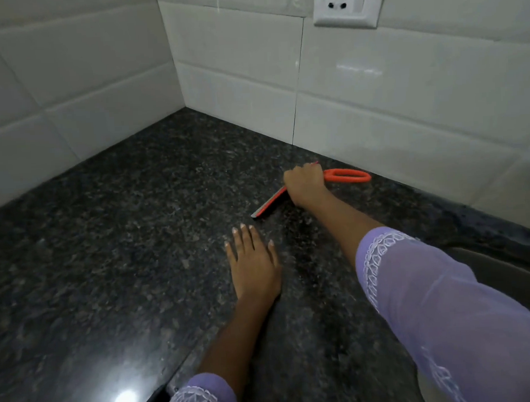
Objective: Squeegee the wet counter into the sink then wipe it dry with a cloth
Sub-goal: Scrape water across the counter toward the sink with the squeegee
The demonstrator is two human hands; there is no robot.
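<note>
The counter (112, 239) is the biggest thing here, a dark speckled granite slab, polished enough to throw back a round lamp glare near its front edge. It runs into a back corner where two walls of glossy white rectangular tiles (375, 102) meet. A white plastic socket plate (349, 4) sits high on the right-hand wall. At the counter's right edge a grey curved rim shows, probably the sink (506, 268) (too little of it is visible to be sure).

The right hand (305, 183) is clamped round the squeegee (288, 193) near the back edge beside the right wall. Its orange looped plastic handle points toward the sink side, and its straight blade, orange-backed with a grey rubber strip, lies on the stone. The left hand (253, 263) rests flat on the counter, fingers straight and close together, just in front of the blade end and apart from it.

Judging the risks: the flat left hand sits close to the blade's likely path, so a pull toward the front could bump it or smear water under the palm. A tilted blade would skip on the polished stone and leave streaks. No cloth is visible.
</note>
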